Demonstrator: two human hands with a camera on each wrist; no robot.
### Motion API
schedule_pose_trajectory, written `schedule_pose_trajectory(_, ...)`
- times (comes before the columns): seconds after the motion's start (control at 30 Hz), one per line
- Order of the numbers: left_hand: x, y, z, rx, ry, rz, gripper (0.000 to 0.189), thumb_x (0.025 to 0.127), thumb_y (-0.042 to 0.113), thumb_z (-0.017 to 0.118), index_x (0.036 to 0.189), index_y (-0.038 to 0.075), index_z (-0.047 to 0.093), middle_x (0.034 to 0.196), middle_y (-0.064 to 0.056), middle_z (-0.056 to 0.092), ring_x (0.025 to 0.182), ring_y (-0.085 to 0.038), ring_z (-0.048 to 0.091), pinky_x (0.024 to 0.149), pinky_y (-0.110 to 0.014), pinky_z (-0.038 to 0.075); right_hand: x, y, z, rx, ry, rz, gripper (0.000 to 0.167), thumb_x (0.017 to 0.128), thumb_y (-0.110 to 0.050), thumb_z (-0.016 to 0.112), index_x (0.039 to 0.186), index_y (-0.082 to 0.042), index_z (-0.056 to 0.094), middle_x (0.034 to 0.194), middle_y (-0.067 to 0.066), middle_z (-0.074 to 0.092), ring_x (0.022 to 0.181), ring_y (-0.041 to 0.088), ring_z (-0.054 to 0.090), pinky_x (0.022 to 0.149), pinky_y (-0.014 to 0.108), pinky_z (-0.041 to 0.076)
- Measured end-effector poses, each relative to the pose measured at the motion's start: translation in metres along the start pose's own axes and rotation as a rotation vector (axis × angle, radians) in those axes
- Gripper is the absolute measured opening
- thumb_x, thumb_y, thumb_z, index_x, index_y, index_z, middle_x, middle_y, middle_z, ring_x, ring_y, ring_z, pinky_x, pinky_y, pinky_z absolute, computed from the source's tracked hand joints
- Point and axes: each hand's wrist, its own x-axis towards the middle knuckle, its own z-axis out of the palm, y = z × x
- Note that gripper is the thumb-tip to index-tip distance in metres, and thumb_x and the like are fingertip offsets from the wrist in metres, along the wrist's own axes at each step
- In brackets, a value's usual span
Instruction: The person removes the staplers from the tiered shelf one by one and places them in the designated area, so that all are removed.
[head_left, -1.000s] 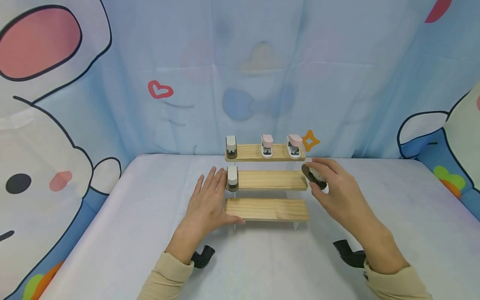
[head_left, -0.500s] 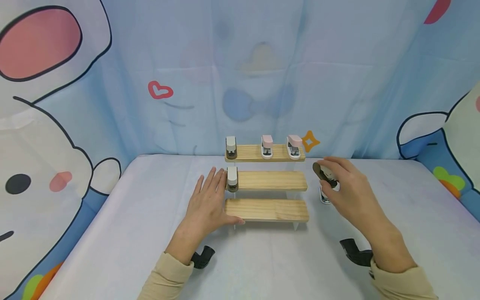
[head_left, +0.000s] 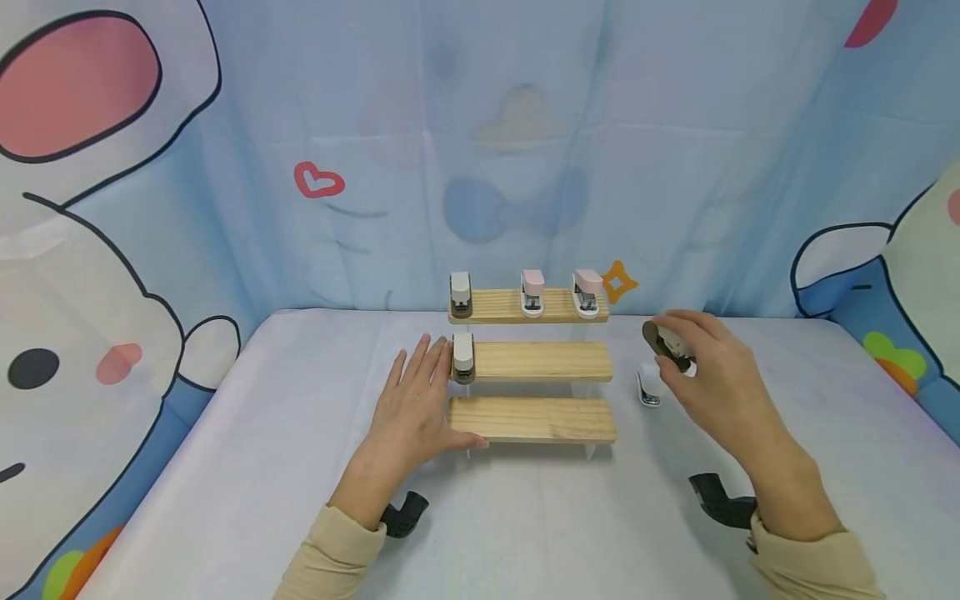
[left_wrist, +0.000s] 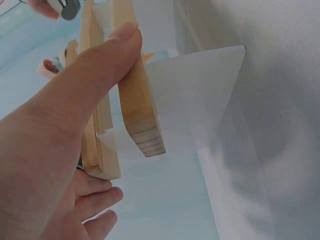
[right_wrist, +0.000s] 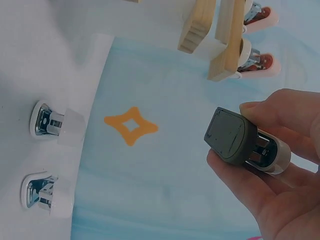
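My right hand pinches a mini stapler with a dark grey base and a pale top, in the air right of a three-tier wooden shelf. In the right wrist view, the base of this stapler faces the camera. At the shelf's left end rests my left hand, its fingers straight beside the middle board and its thumb on the lowest board's front edge. A grey-and-white stapler stands at the left of the middle board. Another and two pink ones, including this pink stapler, occupy the top board.
Two white staplers stand on the table right of the shelf: one white stapler and another white stapler show in the right wrist view. Clear supports hold up the boards. A patterned blue curtain hangs behind the white tablecloth.
My right hand has moved rightward from the middle board's right end, carrying the stapler and uncovering a white stapler on the table. The left hand has kept its place on the shelf.
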Motion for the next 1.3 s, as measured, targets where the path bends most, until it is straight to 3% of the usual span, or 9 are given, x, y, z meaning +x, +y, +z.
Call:
schedule_pose_trajectory(0.53, 0.0, 0.0, -0.001, -0.01, 0.001, 0.001, 0.134, 0.061, 0.076, 0.077, 0.157, 0.002, 0.02, 0.164, -0.012, 0.024, 0.155, -0.027, 0.011, 0.127, -0.05, 0.012, -0.001, 0.019, -0.006, -0.019, -0.032, 0.114, 0.049, 0.082, 0.01, 0.07, 0.129, 0.008, 0.056, 0.133, 0.033, 0.049, 0.114, 0.051, 0.051, 0.081, 0.068, 0.051)
schedule_pose_trajectory(1.0, 0.0, 0.001, -0.001, -0.014, -0.013, -0.006, 0.134, 0.062, 0.076, 0.077, 0.157, 0.002, 0.019, 0.165, -0.011, 0.022, 0.156, -0.027, 0.01, 0.127, -0.049, 0.01, -0.007, 0.039, -0.009, -0.025, -0.029, 0.094, 0.042, 0.081, 0.011, 0.069, 0.122, 0.008, 0.061, 0.129, 0.034, 0.052, 0.113, 0.052, 0.051, 0.083, 0.068, 0.048)
schedule_pose_trajectory(1.3, -0.001, 0.001, 0.0, -0.006, -0.005, -0.004, 0.134, 0.061, 0.076, 0.077, 0.157, 0.002, 0.02, 0.165, -0.011, 0.023, 0.155, -0.028, 0.011, 0.127, -0.05, 0.011, -0.009, 0.052, -0.009, -0.07, -0.049, 0.136, 0.037, 0.082, 0.009, 0.068, 0.118, 0.01, 0.062, 0.13, 0.035, 0.051, 0.114, 0.055, 0.051, 0.079, 0.068, 0.051)
